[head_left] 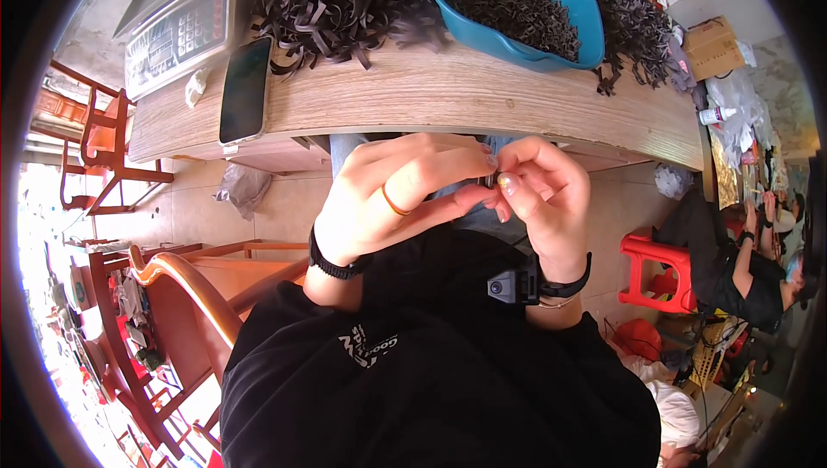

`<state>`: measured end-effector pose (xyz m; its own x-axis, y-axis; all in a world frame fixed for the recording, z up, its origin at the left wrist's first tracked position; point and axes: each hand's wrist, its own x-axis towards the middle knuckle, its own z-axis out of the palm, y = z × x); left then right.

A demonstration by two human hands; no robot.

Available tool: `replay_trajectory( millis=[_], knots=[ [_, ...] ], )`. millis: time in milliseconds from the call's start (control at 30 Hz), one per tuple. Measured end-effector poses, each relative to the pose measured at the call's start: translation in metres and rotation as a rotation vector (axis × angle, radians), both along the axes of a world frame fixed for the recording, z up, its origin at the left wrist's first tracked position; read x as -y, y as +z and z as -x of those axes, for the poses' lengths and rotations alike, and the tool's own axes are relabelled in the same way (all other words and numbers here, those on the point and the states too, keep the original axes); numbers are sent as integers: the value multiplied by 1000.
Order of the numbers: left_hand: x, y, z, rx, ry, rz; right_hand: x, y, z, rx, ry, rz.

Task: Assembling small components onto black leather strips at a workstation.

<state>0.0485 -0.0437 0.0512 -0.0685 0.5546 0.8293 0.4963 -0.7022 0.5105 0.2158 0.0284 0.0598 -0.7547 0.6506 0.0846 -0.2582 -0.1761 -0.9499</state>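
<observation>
My left hand point(392, 188) and my right hand point(549, 196) meet in front of my lap, just off the table's near edge. Their fingertips are pinched together around a small dark piece point(490, 180), mostly covered by the fingers, so its full shape is hidden. Beyond my hands on the table lies a heap of loose black strips point(345, 7), curled like ribbon. To its right a teal plastic basin point(482, 35) holds many short black bits point(517, 11). Another pile of black strips point(629, 24) spreads on the basin's right.
On the wooden table point(379, 93) a dark-screened phone point(245, 89) lies near the left end, beside a digital scale point(177, 37). A wooden chair arm point(185, 283) stands at my left. Right of me are a red stool point(659, 274) and another person point(732, 270).
</observation>
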Motion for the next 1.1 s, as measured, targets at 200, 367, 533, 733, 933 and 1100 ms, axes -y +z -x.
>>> replay_trajectory(
  millis=[200,367,533,733,933,1100],
  knots=[
    [3,3,3,-230,80,97,-8,0,-7,52,6,4],
    [2,3,3,-277,122,115,-8,0,-10,58,-8,-17],
    [3,3,6,-282,121,154,-9,5,-13,73,-17,-12],
    [5,2,7,-240,138,160,-10,11,-11,18,22,-32],
    [2,-1,6,-239,177,48,-15,-3,-5,124,107,18],
    [-4,-6,7,-303,211,4,-10,-7,5,69,71,31]
  ],
)
